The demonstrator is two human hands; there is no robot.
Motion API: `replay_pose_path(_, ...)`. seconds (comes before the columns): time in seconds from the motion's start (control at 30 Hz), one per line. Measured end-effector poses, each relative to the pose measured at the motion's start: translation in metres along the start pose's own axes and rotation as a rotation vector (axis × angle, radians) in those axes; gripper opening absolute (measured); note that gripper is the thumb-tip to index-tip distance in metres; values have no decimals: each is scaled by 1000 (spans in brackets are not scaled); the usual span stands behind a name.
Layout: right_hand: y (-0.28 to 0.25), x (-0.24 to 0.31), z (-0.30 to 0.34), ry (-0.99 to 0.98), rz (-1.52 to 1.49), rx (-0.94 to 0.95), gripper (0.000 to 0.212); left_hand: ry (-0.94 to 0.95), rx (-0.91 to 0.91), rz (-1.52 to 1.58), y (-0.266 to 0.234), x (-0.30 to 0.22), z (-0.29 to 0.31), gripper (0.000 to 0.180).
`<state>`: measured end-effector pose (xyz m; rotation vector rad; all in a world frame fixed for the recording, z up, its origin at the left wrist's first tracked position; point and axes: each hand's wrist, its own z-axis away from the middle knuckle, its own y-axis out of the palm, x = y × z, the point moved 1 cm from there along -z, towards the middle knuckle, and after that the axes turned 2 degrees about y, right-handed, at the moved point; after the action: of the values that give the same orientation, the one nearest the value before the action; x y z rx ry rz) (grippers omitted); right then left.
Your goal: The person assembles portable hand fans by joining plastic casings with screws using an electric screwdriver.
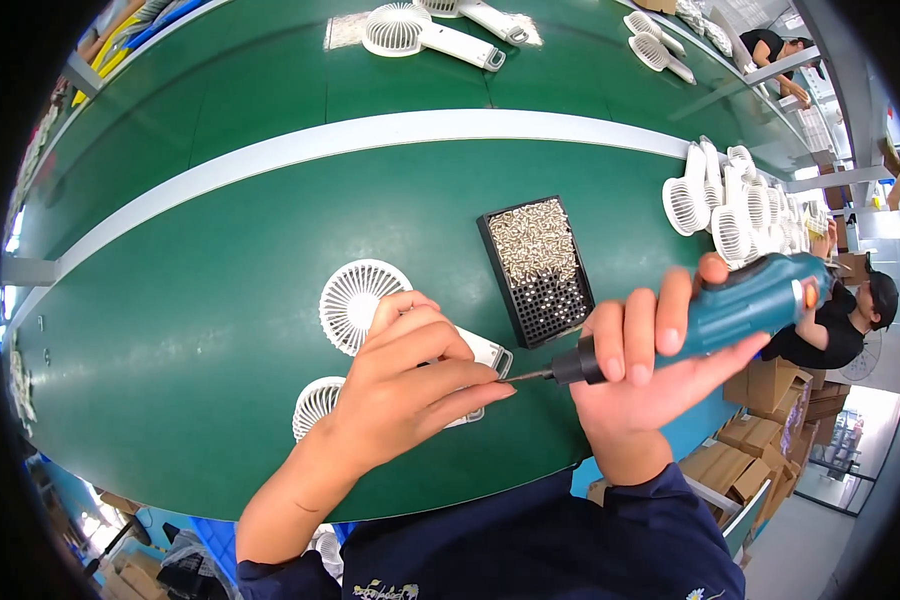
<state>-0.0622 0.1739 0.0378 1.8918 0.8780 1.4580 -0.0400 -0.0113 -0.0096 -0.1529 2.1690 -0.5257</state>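
Observation:
My right hand point(625, 390) is wrapped round a teal electric screwdriver point(735, 315), held nearly level with its bit point(530, 376) pointing left. At the tip of that bit, the thumb and forefinger of my left hand point(395, 375) are pinched together; whatever lies between them is too small to make out. Under and behind my left hand lies a white handheld fan point(352, 300), its round grille at the left and its handle point(488, 352) partly covered. A second white fan point(315, 405) lies nearer me, mostly hidden by my left hand and forearm.
A black tray point(502, 285) of small metal screws point(535, 240) sits on the green table point(190, 330) beyond my hands. Several white fans point(730, 215) are heaped at the right. Past a white rail point(400, 125) lie more fans point(394, 30). Co-workers point(830, 320) are at the right.

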Motion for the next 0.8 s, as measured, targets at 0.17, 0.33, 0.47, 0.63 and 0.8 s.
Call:
replay_pose_path(0.17, -4, -7, 0, -93, 152, 151, 66, -109, 12, 3, 3, 1, 4, 28)
replay_pose_path(0.33, -8, -3, 12, -129, 254, 340, 82, -118, 62, -37, -1, -5, -4, 27)
replay_pose_path(0.47, -12, -9, 17, -78, 395, 333, 80, -145, 55, -78, 3, 1, 2, 27)
replay_pose_path(0.63, -13, -17, 18, -76, 274, 283, 86, -133, 53, -106, 5, 2, 3, 26)
replay_pose_path(0.8, -14, -20, 17, -11, 280, 313, 83, -134, 52, -107, 5, 3, 4, 26)
